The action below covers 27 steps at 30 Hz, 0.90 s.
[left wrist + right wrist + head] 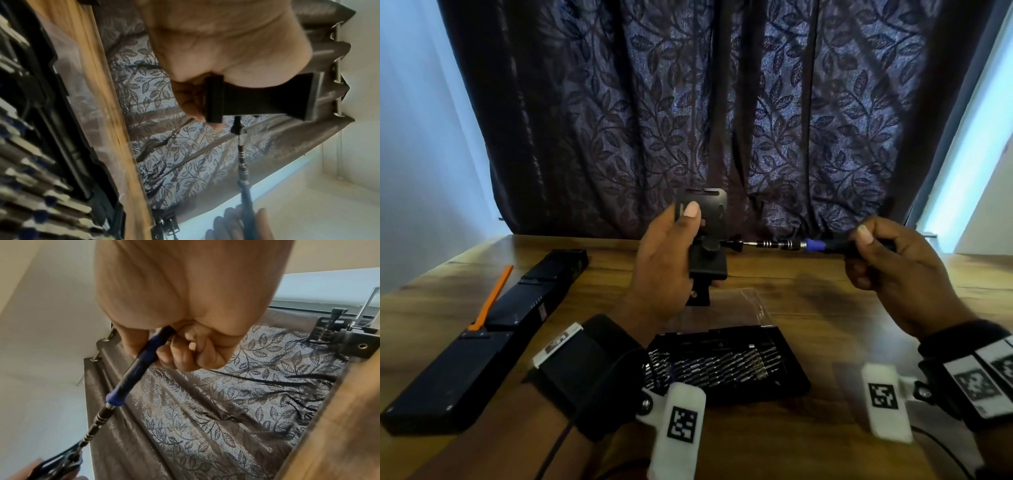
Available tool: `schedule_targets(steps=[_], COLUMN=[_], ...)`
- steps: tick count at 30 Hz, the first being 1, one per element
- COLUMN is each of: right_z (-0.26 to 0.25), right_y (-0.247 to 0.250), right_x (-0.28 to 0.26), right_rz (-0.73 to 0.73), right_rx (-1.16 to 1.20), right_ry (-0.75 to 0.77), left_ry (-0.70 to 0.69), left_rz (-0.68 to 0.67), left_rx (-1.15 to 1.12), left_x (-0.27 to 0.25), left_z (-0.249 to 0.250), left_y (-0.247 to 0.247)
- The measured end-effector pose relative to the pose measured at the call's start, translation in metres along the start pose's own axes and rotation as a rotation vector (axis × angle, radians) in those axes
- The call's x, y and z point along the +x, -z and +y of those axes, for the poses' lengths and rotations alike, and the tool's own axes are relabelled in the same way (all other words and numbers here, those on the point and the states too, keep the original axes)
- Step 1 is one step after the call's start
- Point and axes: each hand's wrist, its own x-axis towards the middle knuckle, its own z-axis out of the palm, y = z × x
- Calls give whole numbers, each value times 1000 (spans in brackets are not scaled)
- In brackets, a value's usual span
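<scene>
Above the middle of the wooden table [842, 308], toward its far edge, a person's left hand [667, 260] grips a black mount [714, 209] upright in the air, thumb pressed on its slotted plate and fingers wrapped behind. The right hand [893, 267] pinches the blue-and-black handle of a precision screwdriver [791, 244], thumb on top and the other fingers curled beneath. The shaft runs level from the right, its tip set at the head of the black screw [732, 244] on the mount's side. Only the one hand braces the mount, and that looks like the weak point. A hard push along the shaft could tilt the piece and let the slim bit ride out of the screw head. It might then chew the slot or jab the left hand's fingers, which lie close behind the joint. Whether the bit fits snugly cannot be told, and a loose fit could strip the head. A freed screw would likely drop to the table and roll, perhaps into the open bit case [722, 363] by the near edge, or under the clear plastic sleeve [750, 305] just beyond it. The long black boxes [493, 329] and orange pry tool [493, 298] along the left edge lie well apart from the work. A dark leaf-patterned curtain [722, 102] hangs behind the far edge.
</scene>
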Motion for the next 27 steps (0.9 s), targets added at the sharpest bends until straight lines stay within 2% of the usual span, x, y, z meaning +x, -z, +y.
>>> schedule_targets(steps=[3,6,12,16,20,27], right_z=[-6,-11,-15,-18,-21,-20], right_y=[-2,-4,-2,-5,-9,-12], right_x=[-1,-1,1,-1,-2,-2], right_rz=[-16,24,102,138,129,135], right_rx=[22,53,-45,-172,-236,-220], right_ry=[41,71,104,140,160,150], left_ry=[-131,-118,102,312,219,90], left_rz=[-95,-114,-157,-103,87,105], left_rx=[44,26,90,-43,-112,-53], left_x=[-2,0,11,10,7,5], left_z=[-4,-6,-4,-7,-18,-21], left_y=[6,10,21,18,5,0])
